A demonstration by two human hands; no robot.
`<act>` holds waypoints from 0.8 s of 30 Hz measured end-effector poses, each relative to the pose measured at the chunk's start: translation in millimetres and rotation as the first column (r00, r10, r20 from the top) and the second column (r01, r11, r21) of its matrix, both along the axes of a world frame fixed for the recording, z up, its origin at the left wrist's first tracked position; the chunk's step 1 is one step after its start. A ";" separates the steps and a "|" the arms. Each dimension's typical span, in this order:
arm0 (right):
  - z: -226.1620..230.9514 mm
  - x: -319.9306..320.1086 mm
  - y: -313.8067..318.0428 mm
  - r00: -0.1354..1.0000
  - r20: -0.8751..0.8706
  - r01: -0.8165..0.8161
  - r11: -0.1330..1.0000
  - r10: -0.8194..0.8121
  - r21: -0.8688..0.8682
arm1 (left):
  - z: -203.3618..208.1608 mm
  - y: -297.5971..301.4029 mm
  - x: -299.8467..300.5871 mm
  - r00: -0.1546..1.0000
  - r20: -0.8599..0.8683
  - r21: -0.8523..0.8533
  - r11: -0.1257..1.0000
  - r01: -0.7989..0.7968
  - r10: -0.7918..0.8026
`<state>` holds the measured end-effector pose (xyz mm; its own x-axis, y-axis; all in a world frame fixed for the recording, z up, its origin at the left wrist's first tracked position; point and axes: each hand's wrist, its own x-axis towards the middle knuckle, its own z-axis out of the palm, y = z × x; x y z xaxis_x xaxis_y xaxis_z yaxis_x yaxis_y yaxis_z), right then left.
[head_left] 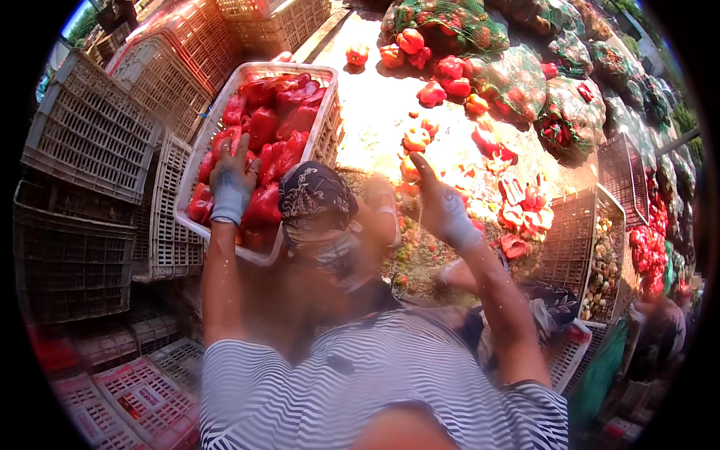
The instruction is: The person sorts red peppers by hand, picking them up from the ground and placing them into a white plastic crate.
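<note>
At the left, a white plastic crate (330,73) is heaped with cut red bell peppers (262,129). My left hand (234,184), in a pale, worn glove, reaches over the crate's near left side with its fingers apart, against the peppers. In the middle, my right hand (444,206), gloved alike, is raised above the ground near an orange-red bell pepper (417,139). One of its digits points up and the others look curled. A thin pale streak shows at its left edge; what it holds is not clear.
Stacked plastic crates (90,127) line the left. Green mesh sacks of peppers (566,112) stand at the back right. Cut peppers (525,210) and scraps lie on the ground, beside a crate of pepper cores (604,255). Dark patterned cloth (315,196) rises beside the white crate.
</note>
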<state>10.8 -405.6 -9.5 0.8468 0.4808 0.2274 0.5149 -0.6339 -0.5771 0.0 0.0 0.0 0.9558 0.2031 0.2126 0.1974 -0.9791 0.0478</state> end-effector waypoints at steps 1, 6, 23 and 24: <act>0.4 -1.2 7.7 1.000 0.025 -0.005 1.000 0.005 0.000 | 17.1 -12.3 -2.7 0.981 0.175 -0.069 0.993 0.094 -0.081; 19.8 3.9 0.6 0.995 0.067 -0.067 0.991 0.075 -0.118 | 52.6 -158.1 -4.5 0.698 0.363 -0.516 0.490 0.702 -0.617; -54.5 -35.6 -56.1 0.720 -0.657 0.657 0.525 -0.225 0.540 | -58.6 -324.1 6.4 0.982 -0.079 -0.965 -0.235 -0.119 -0.174; -50.1 -39.1 -70.5 0.758 -0.636 0.621 0.453 -0.142 0.640 | -67.1 -320.7 7.5 0.982 -0.089 -0.922 -0.359 -0.145 -0.168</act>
